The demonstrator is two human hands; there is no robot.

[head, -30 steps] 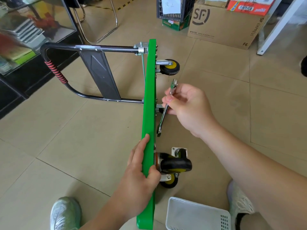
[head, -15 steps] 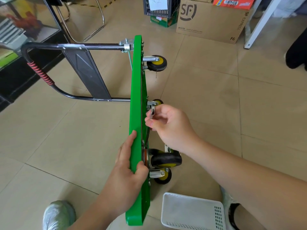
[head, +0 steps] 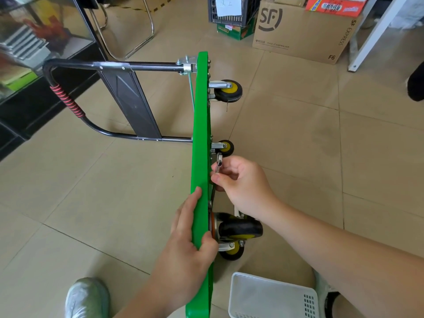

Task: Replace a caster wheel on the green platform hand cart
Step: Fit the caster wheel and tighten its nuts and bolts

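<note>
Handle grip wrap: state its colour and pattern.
Grip wrap: red and black spiral bands, best in the head view.

Beige tiled floor (head: 298, 145) before you carries the green cart (head: 201, 134) on edge, a white basket (head: 270, 294) by your feet, and a cardboard box (head: 302, 35) beyond.

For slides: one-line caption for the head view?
Left hand grips green cart on edge; right hand holds wrench at its underside.
</note>
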